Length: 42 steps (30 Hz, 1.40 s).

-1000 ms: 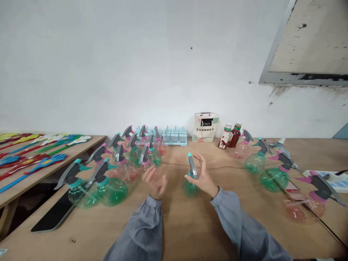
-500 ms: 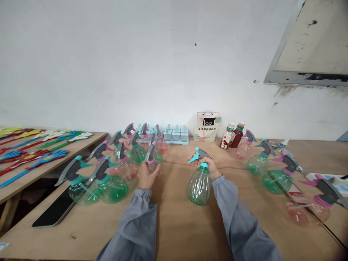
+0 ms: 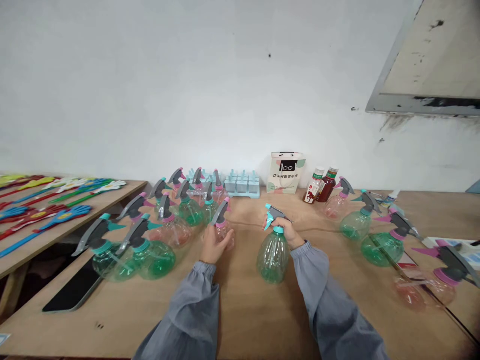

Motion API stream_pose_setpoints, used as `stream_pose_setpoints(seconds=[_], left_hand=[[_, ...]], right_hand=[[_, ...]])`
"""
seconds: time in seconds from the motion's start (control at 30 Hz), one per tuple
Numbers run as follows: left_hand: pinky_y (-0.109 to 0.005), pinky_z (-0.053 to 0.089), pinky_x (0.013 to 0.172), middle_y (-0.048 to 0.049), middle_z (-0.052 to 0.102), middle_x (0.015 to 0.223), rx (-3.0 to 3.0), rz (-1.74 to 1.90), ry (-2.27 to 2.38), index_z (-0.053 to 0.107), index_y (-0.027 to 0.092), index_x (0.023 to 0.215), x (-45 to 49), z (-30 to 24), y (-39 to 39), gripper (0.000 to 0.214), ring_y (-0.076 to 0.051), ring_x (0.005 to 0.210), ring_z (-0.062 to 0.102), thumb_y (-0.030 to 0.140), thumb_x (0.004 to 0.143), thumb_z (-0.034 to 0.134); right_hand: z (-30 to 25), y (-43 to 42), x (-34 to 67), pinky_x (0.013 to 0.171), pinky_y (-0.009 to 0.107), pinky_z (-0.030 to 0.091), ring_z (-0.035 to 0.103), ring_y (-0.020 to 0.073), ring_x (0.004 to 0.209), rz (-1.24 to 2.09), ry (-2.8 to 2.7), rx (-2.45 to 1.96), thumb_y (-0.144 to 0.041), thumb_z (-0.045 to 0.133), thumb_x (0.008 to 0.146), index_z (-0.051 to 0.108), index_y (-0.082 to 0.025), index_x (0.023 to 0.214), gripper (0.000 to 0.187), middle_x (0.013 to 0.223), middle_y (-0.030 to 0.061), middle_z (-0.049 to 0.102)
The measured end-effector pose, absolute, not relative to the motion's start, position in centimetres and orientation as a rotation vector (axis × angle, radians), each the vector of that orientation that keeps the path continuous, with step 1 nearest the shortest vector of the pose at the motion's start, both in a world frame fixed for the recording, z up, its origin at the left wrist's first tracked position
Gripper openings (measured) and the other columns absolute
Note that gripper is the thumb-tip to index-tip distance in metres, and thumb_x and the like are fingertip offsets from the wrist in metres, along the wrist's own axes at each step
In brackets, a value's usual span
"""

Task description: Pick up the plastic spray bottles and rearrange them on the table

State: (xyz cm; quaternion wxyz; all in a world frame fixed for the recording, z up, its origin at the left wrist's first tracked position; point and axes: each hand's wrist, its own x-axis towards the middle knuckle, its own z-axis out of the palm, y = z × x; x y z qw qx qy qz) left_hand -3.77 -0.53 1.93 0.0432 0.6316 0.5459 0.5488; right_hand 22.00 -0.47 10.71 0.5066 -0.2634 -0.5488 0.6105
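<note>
My left hand (image 3: 216, 245) is closed around a clear pink spray bottle (image 3: 227, 236) with a grey and pink trigger head, held nearly upright with a slight tilt. To its right, my right hand (image 3: 289, 231) grips the grey and turquoise trigger head of a clear green spray bottle (image 3: 273, 260), which stands upright. Some of the right fingers are hidden behind that head. Close to my left hand, a group of pink and green spray bottles (image 3: 155, 260) covers the left part of the table.
More spray bottles (image 3: 382, 249) line the right side. Against the wall stand light-blue ice-pop moulds (image 3: 243, 187), a paper bag (image 3: 284, 175) and two red sauce bottles (image 3: 314, 187). A phone (image 3: 73, 287) lies at left; colourful hand-shaped sticks (image 3: 63, 216) lie on another table.
My left hand has moved to the right with the pink spray bottle, away from the group. My right hand and the green spray bottle have stayed almost in place.
</note>
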Motion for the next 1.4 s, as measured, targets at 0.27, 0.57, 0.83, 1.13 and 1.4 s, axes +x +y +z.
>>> stream_pose_setpoints(seconds=[0.27,0.57,0.83,1.13,1.4], left_hand=[[-0.043,0.051,0.087,-0.0070,0.068,0.095,1.947,1.672,1.649,0.061,0.021,0.105,-3.74,2.13,-0.61,0.039,-0.028,0.097,0.066,0.050,0.079,0.067],[-0.044,0.052,0.087,-0.0076,0.068,0.096,1.965,1.680,1.660,0.061,0.021,0.106,-3.75,1.99,-0.58,0.039,-0.028,0.095,0.067,0.049,0.080,0.068],[-0.046,0.051,0.091,-0.0089,0.068,0.101,1.966,1.648,1.682,0.060,0.020,0.110,-3.69,1.97,-0.66,0.041,-0.029,0.100,0.066,0.048,0.081,0.067],[-0.043,0.050,0.091,-0.0075,0.068,0.101,1.952,1.695,1.641,0.060,0.020,0.110,-3.71,1.86,-0.52,0.043,-0.027,0.099,0.066,0.049,0.079,0.070],[-0.043,0.050,0.090,-0.0066,0.068,0.096,1.953,1.701,1.661,0.061,0.021,0.107,-3.62,1.90,-0.58,0.041,-0.027,0.097,0.066,0.051,0.080,0.068]], right_hand=[[10.75,-0.60,21.98,0.083,0.039,0.052,0.068,0.0262,0.089,1.440,-1.404,-0.621,-0.028,0.059,0.057,0.066,-0.023,0.076,0.020,0.074,0.0038,0.071],[11.08,-0.80,21.55,0.087,0.040,0.052,0.067,0.0283,0.098,1.311,-1.300,-0.594,-0.031,0.057,0.057,0.063,-0.025,0.074,0.019,0.081,0.0044,0.071],[11.59,-1.04,21.69,0.085,0.041,0.052,0.067,0.0288,0.094,1.259,-1.284,-0.632,-0.032,0.054,0.055,0.061,-0.024,0.069,0.018,0.080,0.0059,0.071],[11.45,-0.90,21.52,0.083,0.037,0.053,0.068,0.0240,0.079,1.170,-1.135,-0.710,-0.029,0.058,0.055,0.062,-0.024,0.064,0.011,0.065,0.0000,0.066],[11.09,-0.74,21.46,0.097,0.041,0.052,0.069,0.0244,0.100,1.126,-1.191,-0.753,-0.032,0.063,0.065,0.069,-0.025,0.079,0.016,0.079,0.0001,0.072]])
